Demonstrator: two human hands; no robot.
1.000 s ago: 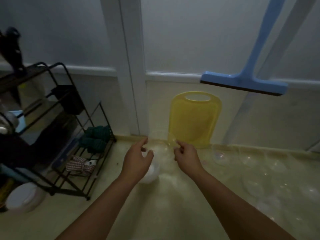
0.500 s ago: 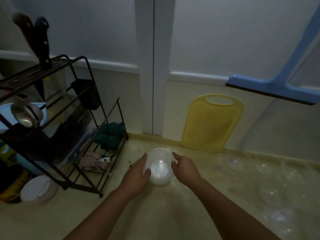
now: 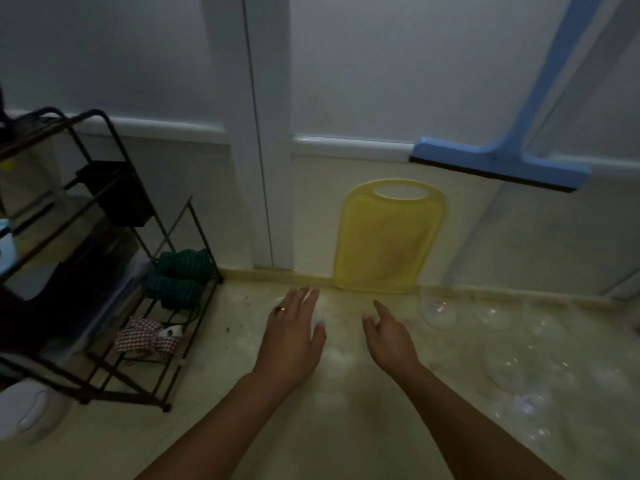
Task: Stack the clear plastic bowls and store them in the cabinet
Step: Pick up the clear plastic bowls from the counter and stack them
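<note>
Clear plastic bowls (image 3: 437,311) sit scattered on the pale glossy counter (image 3: 346,427) to the right, thin-walled, round, see-through, mouths up as far as the glare shows; contents can't be made out, they look like bare plastic w/ highlights only. One more bowl (image 3: 277,301) lies under the left hand (image 3: 294,341), only a faint curved rim showing past the fingers; whether it's a stack or a single can't be told. Left hand is flat, fingers straight & together, palm down over that bowl, a ring on one finger; gripping nothing. Right hand (image 3: 389,336) hangs just beside it, fingers loosely bent, holding nothing, apart from the bowls at right. A yellow cutting board (image 3: 388,244), flat w/ rounded corners & an oval handle slot on top, leans upright on the wall behind the hands. A blue squeegee (image 3: 498,164) leans on the wall at right, handle running up-right. At left a black wire rack (image 3: 114,271) holds dark green cloths (image 3: 183,275) and a checked cloth (image 3: 147,337) on its low shelf.
</note>
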